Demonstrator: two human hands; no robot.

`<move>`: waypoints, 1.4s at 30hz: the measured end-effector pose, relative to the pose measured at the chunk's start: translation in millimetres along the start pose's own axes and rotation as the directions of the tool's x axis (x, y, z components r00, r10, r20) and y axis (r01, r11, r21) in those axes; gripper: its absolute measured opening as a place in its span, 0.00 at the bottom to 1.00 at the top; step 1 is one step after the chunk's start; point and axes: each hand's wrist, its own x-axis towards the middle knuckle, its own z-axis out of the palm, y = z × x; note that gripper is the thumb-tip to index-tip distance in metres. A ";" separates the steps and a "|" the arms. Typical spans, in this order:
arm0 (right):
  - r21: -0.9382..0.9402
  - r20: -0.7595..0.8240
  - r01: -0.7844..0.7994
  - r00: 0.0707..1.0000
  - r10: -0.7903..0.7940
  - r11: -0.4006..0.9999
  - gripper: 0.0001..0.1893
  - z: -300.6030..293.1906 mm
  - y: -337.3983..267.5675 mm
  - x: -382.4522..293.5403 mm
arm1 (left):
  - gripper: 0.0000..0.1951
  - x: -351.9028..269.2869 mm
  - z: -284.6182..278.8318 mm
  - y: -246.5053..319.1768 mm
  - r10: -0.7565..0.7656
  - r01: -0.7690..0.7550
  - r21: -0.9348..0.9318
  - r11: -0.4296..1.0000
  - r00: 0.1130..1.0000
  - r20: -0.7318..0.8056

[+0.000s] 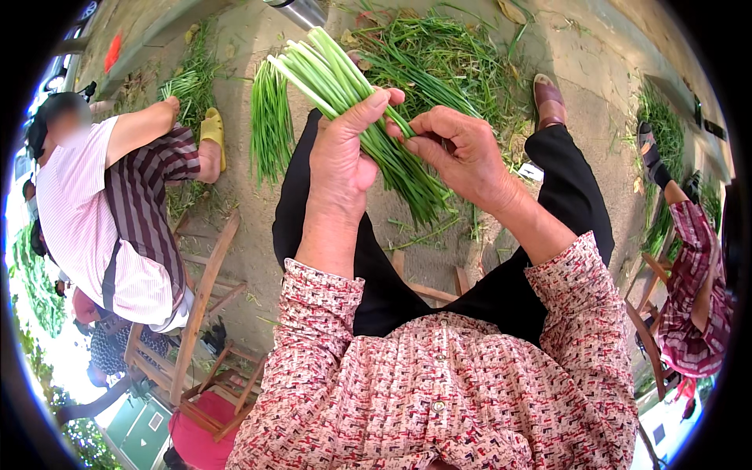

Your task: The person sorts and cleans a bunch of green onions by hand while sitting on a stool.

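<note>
My left hand (349,138) is wrapped around a bundle of garlic chives (320,64), its pale cut ends towards the top and its dark green leaves hanging down to the right. With thumb and forefinger, my right hand (452,153) pinches green strands (402,126) at the right side of the bundle; whether these are stalks or a tie cannot be told. Beyond my hands, a large heap of loose chives and grassy scraps (458,59) covers the ground. A second, neat bunch of chives (270,123) lies apart on the left.
To the left sits a person (111,217) in striped clothes, one hand near another chive pile (197,70). Wooden stools (205,305) stand at lower left. A metal cylinder (302,12) is at the top edge. Another seated person (693,282) is at far right, near more chives (661,117).
</note>
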 end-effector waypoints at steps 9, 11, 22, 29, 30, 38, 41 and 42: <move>-0.048 -0.021 0.089 0.996 -0.090 0.995 0.07 -1.6 4.5 1.6 | 0.10 -4.2 -0.8 1.7 -0.099 0.099 0.013 0.995 0.995 -0.010; -0.056 -0.021 0.107 0.994 -0.109 0.993 0.07 -1.7 6.3 1.0 | 0.10 -1.5 -4.9 -0.6 -0.090 0.090 0.002 0.996 0.996 -0.002; -0.159 0.045 0.168 0.986 -0.163 0.973 0.08 1.9 12.9 1.1 | 0.06 -7.2 0.4 0.6 -0.097 0.097 -0.016 0.995 0.995 0.011; -0.224 0.156 0.078 0.987 -0.044 0.971 0.08 8.5 18.2 -6.5 | 0.06 -3.3 -11.5 4.0 -0.118 0.121 -0.074 0.990 0.992 0.043; -0.274 0.223 0.064 0.975 -0.001 0.960 0.09 8.3 18.5 -6.9 | 0.07 -2.3 -12.9 8.9 -0.101 0.103 -0.075 0.992 0.994 0.035; -0.654 0.578 0.091 0.701 0.418 0.751 0.07 20.1 88.2 -33.1 | 0.10 3.0 -27.7 34.1 0.067 -0.069 -0.019 0.997 0.994 -0.089; -0.825 0.459 0.025 0.612 0.644 0.565 0.11 14.6 115.3 -39.1 | 0.10 1.7 -29.8 34.7 0.101 -0.098 0.031 0.995 0.985 -0.140; -0.860 0.417 0.016 0.600 0.682 0.511 0.15 12.1 135.2 -43.0 | 0.10 1.0 -29.8 35.5 0.104 -0.100 0.037 0.994 0.985 -0.138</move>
